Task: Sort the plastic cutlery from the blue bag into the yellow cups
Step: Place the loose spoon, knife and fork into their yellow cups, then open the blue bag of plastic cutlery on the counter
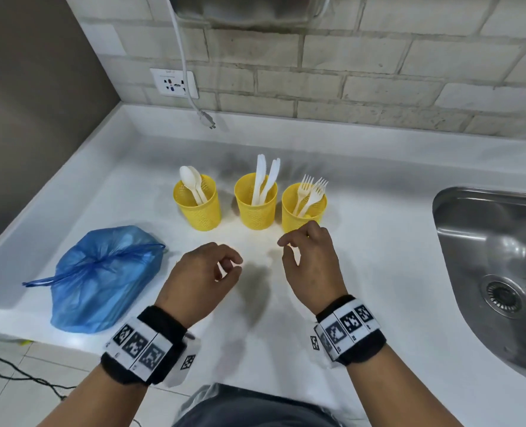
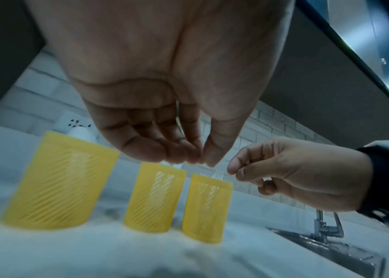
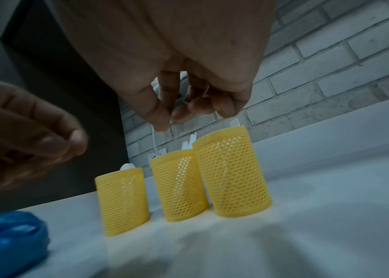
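**So, both hands empty, cutlery already standing in the cups**

Nearest the camera, the left hand (image 1: 206,269) and the right hand (image 1: 309,263) hang over the white counter (image 1: 378,241), side by side and a little apart. Both have loosely curled fingers and hold nothing. On the left wrist view the left fingertips (image 2: 184,156) bunch up close to the thumb, but nothing is pinched between them. The right hand is the same deal, fingers drooping down, and it sits just in front of the right-hand cup. Each wrist wears a black band with printed black-and-white markers.

Off to the left, near the counter edge, lies the blue bag (image 1: 101,278), slumped, with its drawstring pulled and one loop trailing out to the left. Can't tell if anything is inside.

Further back, three yellow cups stand upright in a row, close together but not touching in the head view. The left cup (image 1: 197,204) has the spoons (image 1: 191,180), the middle cup (image 1: 255,204) has the knives (image 1: 266,177), and the right cup (image 1: 301,208) has the forks (image 1: 312,189). All the pieces lean on the rims with their handles down.

To the right, a steel sink (image 1: 496,272) is set into the counter. Behind it all is a pale brick wall with a wall socket (image 1: 175,83), and a white cord (image 1: 184,66) dangles with its plug loose above the counter.
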A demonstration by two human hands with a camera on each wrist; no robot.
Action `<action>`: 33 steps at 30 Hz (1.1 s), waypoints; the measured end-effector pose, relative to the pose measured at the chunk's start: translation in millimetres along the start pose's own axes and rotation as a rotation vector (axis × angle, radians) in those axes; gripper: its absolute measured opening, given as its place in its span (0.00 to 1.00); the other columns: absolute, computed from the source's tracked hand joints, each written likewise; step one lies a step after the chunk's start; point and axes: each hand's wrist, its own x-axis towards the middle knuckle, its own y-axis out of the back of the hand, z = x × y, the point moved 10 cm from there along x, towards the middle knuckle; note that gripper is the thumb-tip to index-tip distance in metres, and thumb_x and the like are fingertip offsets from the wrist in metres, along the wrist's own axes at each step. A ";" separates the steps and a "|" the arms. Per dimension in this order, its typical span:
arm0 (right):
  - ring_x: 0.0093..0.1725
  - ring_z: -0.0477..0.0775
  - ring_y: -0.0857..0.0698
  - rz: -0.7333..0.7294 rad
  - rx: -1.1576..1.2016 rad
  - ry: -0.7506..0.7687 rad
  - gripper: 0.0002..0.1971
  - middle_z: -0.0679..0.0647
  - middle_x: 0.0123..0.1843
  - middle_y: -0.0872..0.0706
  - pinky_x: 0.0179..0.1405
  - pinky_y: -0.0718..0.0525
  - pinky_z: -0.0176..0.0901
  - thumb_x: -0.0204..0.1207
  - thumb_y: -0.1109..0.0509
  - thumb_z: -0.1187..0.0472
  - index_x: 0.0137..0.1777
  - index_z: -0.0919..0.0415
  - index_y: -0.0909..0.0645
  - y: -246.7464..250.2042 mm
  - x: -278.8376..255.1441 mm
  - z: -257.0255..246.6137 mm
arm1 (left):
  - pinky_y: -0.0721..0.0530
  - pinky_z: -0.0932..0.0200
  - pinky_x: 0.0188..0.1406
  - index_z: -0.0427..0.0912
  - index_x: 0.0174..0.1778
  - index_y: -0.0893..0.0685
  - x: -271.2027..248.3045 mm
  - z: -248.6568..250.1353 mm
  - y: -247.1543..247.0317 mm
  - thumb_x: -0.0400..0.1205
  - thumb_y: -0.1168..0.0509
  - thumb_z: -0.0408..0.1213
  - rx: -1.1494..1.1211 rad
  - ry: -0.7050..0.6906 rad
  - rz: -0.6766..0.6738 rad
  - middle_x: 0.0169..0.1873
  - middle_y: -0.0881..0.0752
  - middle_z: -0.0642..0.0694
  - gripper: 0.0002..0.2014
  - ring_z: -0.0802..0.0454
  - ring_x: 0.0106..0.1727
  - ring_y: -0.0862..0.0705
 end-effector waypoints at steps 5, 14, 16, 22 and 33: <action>0.50 0.54 0.20 -0.217 0.110 0.022 0.09 0.49 0.48 0.20 0.50 0.17 0.51 0.76 0.32 0.63 0.52 0.53 0.13 -40.6 -35.6 -21.9 | 0.16 0.59 0.37 0.64 0.44 0.15 -69.3 -52.7 12.5 0.79 0.24 0.42 0.088 0.174 -0.033 0.41 0.15 0.62 0.10 0.57 0.37 0.15; 0.50 0.49 0.20 -0.493 0.150 0.050 0.06 0.47 0.52 0.23 0.52 0.17 0.47 0.75 0.28 0.64 0.47 0.53 0.14 -125.3 -63.9 -84.6 | 0.21 0.68 0.35 0.58 0.46 0.12 -159.6 -150.9 85.2 0.75 0.19 0.36 0.092 0.461 0.139 0.40 0.15 0.57 0.12 0.56 0.35 0.16; 0.47 0.47 0.22 -0.498 0.176 0.036 0.06 0.48 0.51 0.23 0.51 0.17 0.49 0.73 0.27 0.65 0.46 0.53 0.15 -142.9 -59.6 -102.7 | 0.20 0.62 0.37 0.52 0.53 0.13 -166.0 -174.4 108.2 0.75 0.19 0.37 0.115 0.512 0.192 0.44 0.15 0.54 0.14 0.58 0.35 0.16; 0.48 0.52 0.20 -0.488 0.184 0.015 0.12 0.50 0.57 0.26 0.55 0.15 0.54 0.72 0.23 0.63 0.54 0.55 0.17 -201.2 -41.5 -152.7 | 0.16 0.48 0.52 0.41 0.69 0.21 -163.9 -239.0 159.3 0.80 0.24 0.47 0.109 0.637 0.285 0.57 0.18 0.38 0.25 0.44 0.47 0.14; 0.69 0.66 0.25 -0.472 0.010 -0.118 0.22 0.60 0.75 0.33 0.76 0.31 0.49 0.76 0.24 0.53 0.68 0.58 0.20 -264.6 -23.7 -187.8 | 0.24 0.55 0.54 0.63 0.58 0.21 -92.4 -242.2 160.5 0.81 0.35 0.49 -0.201 0.499 0.068 0.51 0.14 0.57 0.11 0.51 0.54 0.17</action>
